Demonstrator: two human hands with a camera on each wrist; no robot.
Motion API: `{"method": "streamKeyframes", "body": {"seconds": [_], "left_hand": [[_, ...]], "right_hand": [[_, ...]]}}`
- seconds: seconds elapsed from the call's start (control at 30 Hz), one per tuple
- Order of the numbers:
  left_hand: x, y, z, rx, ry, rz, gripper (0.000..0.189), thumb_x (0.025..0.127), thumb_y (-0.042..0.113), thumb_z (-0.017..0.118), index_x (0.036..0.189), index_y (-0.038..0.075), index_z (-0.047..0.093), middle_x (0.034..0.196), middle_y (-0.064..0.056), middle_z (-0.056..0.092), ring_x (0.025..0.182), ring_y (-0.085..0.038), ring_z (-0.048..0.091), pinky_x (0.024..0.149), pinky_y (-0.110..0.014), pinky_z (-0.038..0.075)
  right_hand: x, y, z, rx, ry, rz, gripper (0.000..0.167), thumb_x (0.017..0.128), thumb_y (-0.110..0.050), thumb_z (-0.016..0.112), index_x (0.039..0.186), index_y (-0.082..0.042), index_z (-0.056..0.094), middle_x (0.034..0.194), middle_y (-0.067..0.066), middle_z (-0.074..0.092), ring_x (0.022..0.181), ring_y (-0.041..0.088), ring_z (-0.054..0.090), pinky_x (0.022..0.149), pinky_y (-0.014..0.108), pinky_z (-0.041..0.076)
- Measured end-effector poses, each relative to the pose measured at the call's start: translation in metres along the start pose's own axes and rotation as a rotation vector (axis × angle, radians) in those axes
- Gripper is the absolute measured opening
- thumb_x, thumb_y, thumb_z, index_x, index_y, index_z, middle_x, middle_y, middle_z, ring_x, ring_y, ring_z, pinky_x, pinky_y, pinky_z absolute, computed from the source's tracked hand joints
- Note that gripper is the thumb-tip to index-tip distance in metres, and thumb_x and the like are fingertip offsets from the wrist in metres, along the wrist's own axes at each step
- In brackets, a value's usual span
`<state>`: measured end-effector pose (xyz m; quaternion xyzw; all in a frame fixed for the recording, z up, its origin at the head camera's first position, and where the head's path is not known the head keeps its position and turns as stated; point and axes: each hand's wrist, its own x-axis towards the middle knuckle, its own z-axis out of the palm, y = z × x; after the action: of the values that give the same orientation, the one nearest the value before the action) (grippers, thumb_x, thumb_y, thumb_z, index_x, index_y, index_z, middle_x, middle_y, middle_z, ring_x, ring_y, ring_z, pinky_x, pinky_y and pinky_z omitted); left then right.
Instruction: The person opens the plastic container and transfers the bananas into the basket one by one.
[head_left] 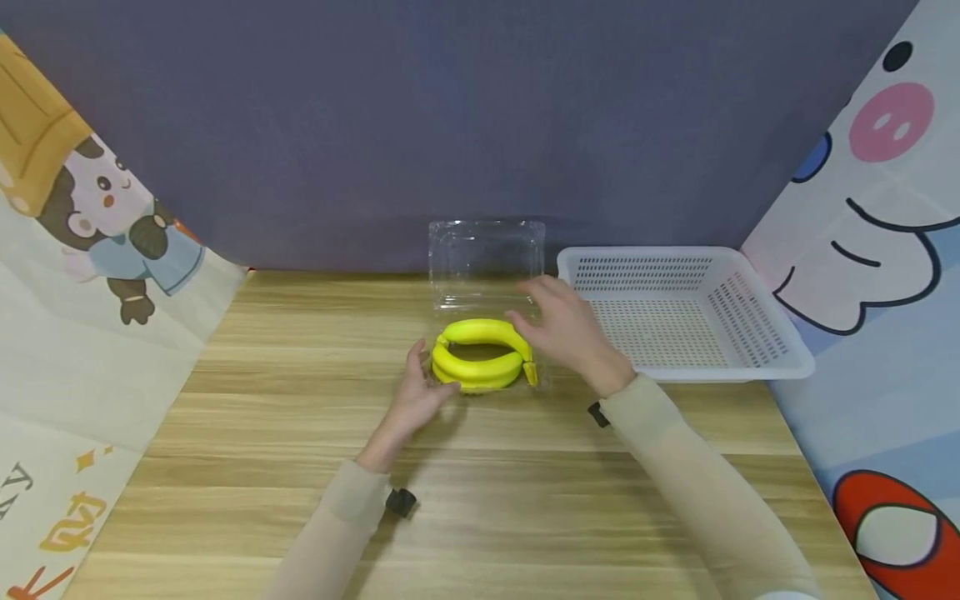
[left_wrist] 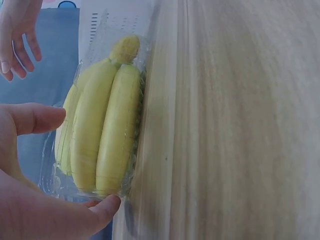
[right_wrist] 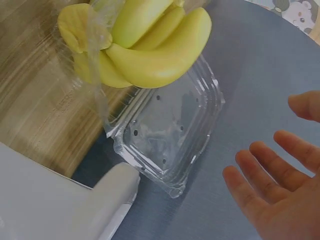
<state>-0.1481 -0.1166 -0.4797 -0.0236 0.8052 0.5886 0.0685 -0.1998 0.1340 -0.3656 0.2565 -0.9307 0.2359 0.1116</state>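
Observation:
A bunch of yellow bananas (head_left: 483, 375) lies in the base of a clear plastic clamshell box (left_wrist: 132, 172). The box's transparent lid (head_left: 487, 262) stands raised at the back, and small holes show in it in the right wrist view. My left hand (head_left: 420, 396) holds the box's left end, its thumb at the front edge and fingers at the left side. My right hand (head_left: 562, 325) hovers by the box's right side near the lid, fingers spread, holding nothing; the right wrist view shows its fingers (right_wrist: 270, 172) apart from the lid.
A white perforated plastic basket (head_left: 780, 367) stands right of the box, close to my right forearm. A dark blue-grey panel (head_left: 480, 125) rises behind the wooden table (head_left: 525, 517). Cartoon-printed sheets (head_left: 67, 333) flank both sides.

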Motion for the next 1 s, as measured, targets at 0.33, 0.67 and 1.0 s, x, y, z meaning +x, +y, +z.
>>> {"method": "streamKeyframes", "body": {"seconds": [0.33,0.67,1.0], "left_hand": [[-0.002,-0.002,-0.001,0.003,-0.016,-0.011,0.107,0.084,0.016,0.078,0.163,0.011,0.006,0.163,-0.026,0.022,0.144,-0.046,0.033,0.117,-0.057,0.032],[-0.002,-0.002,-0.003,0.012,-0.046,-0.002,0.106,0.086,0.017,0.076,0.164,0.013,0.003,0.164,-0.025,0.018,0.148,-0.045,0.026,0.119,-0.057,0.028],[-0.001,-0.004,-0.004,0.019,-0.061,-0.006,0.106,0.087,0.019,0.075,0.164,0.014,0.001,0.165,-0.026,0.018,0.147,-0.046,0.028,0.118,-0.058,0.03]], "right_hand": [[0.004,0.001,0.009,-0.015,-0.058,0.023,0.05,0.096,-0.034,0.067,0.136,-0.004,0.06,0.135,0.016,0.061,0.126,0.034,0.054,0.103,0.053,0.049],[0.008,-0.002,0.018,-0.014,-0.072,0.035,0.052,0.096,-0.035,0.065,0.137,-0.003,0.06,0.137,0.016,0.06,0.129,0.035,0.053,0.108,0.053,0.046],[0.011,-0.003,0.031,-0.053,-0.127,0.058,0.053,0.096,-0.037,0.064,0.137,-0.003,0.06,0.137,0.017,0.059,0.126,0.037,0.055,0.105,0.053,0.048]]}}
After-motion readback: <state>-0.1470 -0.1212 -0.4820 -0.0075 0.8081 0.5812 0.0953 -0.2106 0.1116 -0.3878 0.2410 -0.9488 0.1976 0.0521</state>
